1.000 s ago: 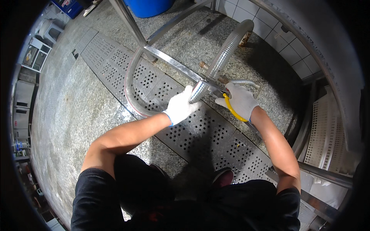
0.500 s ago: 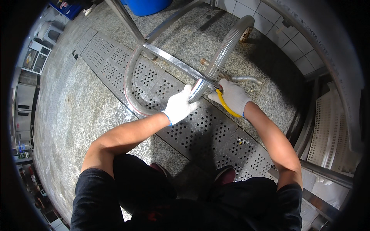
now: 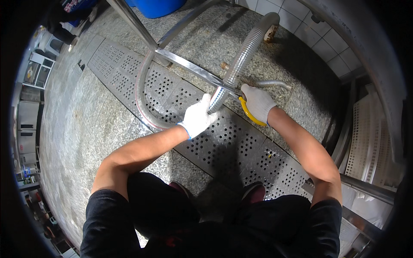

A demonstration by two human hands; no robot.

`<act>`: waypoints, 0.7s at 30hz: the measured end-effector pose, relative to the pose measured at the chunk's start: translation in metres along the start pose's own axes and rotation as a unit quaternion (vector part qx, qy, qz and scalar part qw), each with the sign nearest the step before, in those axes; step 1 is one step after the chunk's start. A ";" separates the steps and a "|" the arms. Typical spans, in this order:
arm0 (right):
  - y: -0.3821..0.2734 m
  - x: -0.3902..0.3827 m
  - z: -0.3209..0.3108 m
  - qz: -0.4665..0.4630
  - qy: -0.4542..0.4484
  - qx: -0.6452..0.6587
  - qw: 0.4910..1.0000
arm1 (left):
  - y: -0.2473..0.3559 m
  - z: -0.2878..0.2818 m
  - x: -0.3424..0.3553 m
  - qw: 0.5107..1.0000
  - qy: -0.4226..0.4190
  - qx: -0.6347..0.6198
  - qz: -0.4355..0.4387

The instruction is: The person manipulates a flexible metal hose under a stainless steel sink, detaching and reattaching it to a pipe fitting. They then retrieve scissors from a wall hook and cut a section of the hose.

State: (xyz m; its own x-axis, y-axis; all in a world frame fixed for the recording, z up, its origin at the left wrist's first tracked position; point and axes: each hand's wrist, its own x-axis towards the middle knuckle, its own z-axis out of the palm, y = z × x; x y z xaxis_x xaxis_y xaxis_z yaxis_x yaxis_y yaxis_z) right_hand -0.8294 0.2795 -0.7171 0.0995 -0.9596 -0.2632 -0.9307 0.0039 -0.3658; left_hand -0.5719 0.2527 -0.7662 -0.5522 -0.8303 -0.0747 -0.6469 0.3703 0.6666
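My left hand [image 3: 197,117], in a white knit glove with blue trim, is closed around a clear ribbed hose [image 3: 244,52]. A narrower-looking clear stretch of hose [image 3: 140,96] loops round on the left and passes behind that hand; whether both are one hose is hidden. My right hand [image 3: 259,103], gloved the same way, grips a hand tool with a yellow handle [image 3: 251,114], which looks like pliers. Its metal front lies against the ribbed hose, just right of my left hand. My fingers partly cover the tool. A metal crossbar [image 3: 189,65] runs past the hose there.
Perforated metal drain covers [image 3: 211,150] cross the rough stone floor. A short ribbed hose piece [image 3: 273,82] lies beyond my right hand. Behind stand a blue tub [image 3: 161,6] and a rusty pipe stub [image 3: 270,33]. White crates [image 3: 370,142] sit right. Another person's leg [image 3: 63,34] shows far left.
My right hand and the yellow-handled tool have shifted slightly while still at the hose. My left hand keeps its hold. Another person's leg has come into view at the far left.
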 end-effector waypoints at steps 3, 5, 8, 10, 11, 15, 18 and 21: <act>0.004 0.000 0.001 -0.015 0.007 -0.008 1.000 | 0.003 -0.002 0.000 1.000 -0.001 -0.001 0.008; -0.001 -0.001 -0.002 -0.016 0.014 -0.015 1.000 | 0.002 -0.002 0.000 1.000 0.009 -0.008 0.011; -0.009 -0.001 -0.007 -0.013 0.020 -0.034 0.999 | 0.002 -0.003 -0.001 1.000 0.016 0.005 0.019; -0.013 0.006 -0.012 -0.016 -0.003 -0.013 1.000 | 0.004 -0.002 0.000 1.000 0.023 0.004 0.017; -0.014 0.009 -0.015 -0.016 -0.014 -0.003 1.000 | 0.006 -0.001 0.002 1.000 0.028 -0.006 0.012; -0.021 0.013 -0.019 -0.014 -0.030 0.014 0.999 | 0.007 -0.005 0.001 1.000 0.011 0.000 -0.004; -0.015 0.012 -0.018 -0.035 -0.011 -0.033 0.999 | 0.004 -0.008 0.001 1.000 0.006 -0.003 0.007; -0.014 0.008 -0.026 -0.038 -0.011 -0.050 0.998 | 0.000 -0.014 0.003 1.000 -0.004 -0.005 0.016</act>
State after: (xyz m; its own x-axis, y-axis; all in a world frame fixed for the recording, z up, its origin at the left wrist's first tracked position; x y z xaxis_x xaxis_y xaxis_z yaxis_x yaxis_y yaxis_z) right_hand -0.8242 0.2641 -0.6912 0.1774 -0.9499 -0.2572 -0.9504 -0.0975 -0.2953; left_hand -0.5664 0.2442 -0.7554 -0.5776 -0.8142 -0.0592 -0.6227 0.3926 0.6768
